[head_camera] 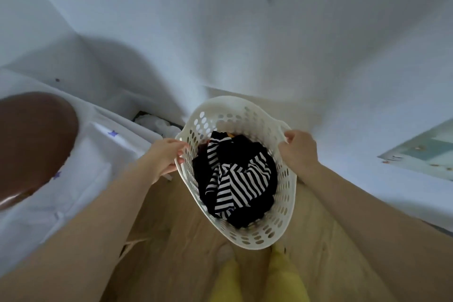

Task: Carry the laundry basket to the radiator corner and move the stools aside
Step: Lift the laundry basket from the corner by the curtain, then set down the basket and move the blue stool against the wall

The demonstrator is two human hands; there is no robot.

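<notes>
A white perforated laundry basket [282,223] hangs in front of me over the wooden floor, close to a white wall. Black and black-and-white striped clothes [235,181] fill it. My left hand [166,157] grips the basket's left rim. My right hand [297,149] is closed on the right rim handle. No radiator or stool can be made out clearly.
A round brown wooden surface [31,144] sits at the left on white cloth with purple stars [98,154]. A dark gap with white fabric [157,122] lies by the wall. A pale rug or mat [421,152] is at the right. My yellow trouser legs [257,279] are below.
</notes>
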